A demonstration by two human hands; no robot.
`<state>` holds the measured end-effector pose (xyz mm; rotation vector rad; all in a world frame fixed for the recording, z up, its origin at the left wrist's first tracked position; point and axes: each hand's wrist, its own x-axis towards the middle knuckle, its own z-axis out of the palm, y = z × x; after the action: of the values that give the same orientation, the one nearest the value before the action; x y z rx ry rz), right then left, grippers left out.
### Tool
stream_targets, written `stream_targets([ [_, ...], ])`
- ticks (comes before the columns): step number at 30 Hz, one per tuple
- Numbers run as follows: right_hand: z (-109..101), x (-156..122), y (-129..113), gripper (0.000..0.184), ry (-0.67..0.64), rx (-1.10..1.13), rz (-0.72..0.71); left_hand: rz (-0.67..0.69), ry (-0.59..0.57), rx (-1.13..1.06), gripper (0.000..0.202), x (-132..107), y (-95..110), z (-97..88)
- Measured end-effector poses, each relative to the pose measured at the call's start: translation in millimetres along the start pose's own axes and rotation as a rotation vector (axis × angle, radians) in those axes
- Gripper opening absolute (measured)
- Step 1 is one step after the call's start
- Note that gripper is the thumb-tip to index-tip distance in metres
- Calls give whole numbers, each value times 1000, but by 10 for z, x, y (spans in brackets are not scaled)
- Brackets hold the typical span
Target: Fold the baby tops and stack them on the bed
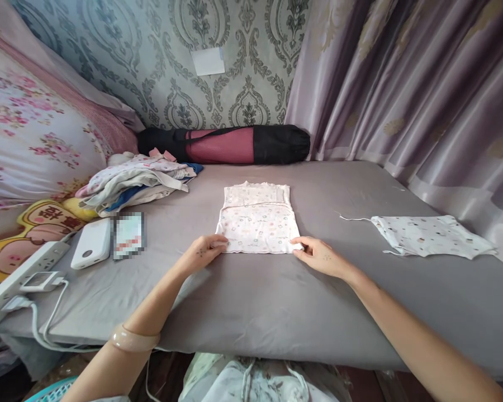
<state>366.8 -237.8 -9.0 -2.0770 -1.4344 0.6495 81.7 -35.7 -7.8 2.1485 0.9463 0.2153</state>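
A small pale pink printed garment (257, 223) lies flat on the grey-covered surface (260, 307), its far part folded over toward me. My left hand (203, 251) pinches the garment's near left corner. At the near right corner, my right hand (316, 254) has its thumb and fingers closed on the fabric. Between the two hands the near edge runs nearly straight. Which kind of garment it is, the folds do not let me tell.
To the right lies a white printed garment (431, 235) with a string. A clothes pile (138, 181), white power bank (91, 243), pixelated packet (128, 235) and power strip (29, 279) with cables are on the left. A black and maroon rolled bag (222, 145) lies along the wall.
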Motion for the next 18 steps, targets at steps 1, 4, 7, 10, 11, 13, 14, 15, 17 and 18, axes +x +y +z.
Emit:
stream_targets([
  [1,-10,-15,-3,39,-9,-4,2,-2,-2,-39,44,-15,-8,-3],
  [4,-28,-40,13,44,-35,7,10,-11,-12,-123,50,-45,-26,-20],
  [7,-28,-32,42,46,-55,31,23,-4,-58,-152,55,-58,-28,-40],
  [10,-18,6,62,42,-13,64,30,10,-49,-111,55,-42,-28,-50],
  [11,-16,25,67,39,10,68,28,17,-31,-83,54,-24,-29,-51],
  [13,-17,78,78,34,55,67,24,33,20,-21,51,37,-34,-53],
  [14,-21,111,85,33,74,67,22,41,50,3,47,81,-36,-57],
  [15,-29,151,90,32,93,67,19,50,80,19,43,133,-38,-63],
  [17,-55,250,99,33,141,70,6,74,144,39,36,254,-36,-88],
  [18,-71,309,102,33,165,70,-2,85,175,49,34,320,-31,-107],
])
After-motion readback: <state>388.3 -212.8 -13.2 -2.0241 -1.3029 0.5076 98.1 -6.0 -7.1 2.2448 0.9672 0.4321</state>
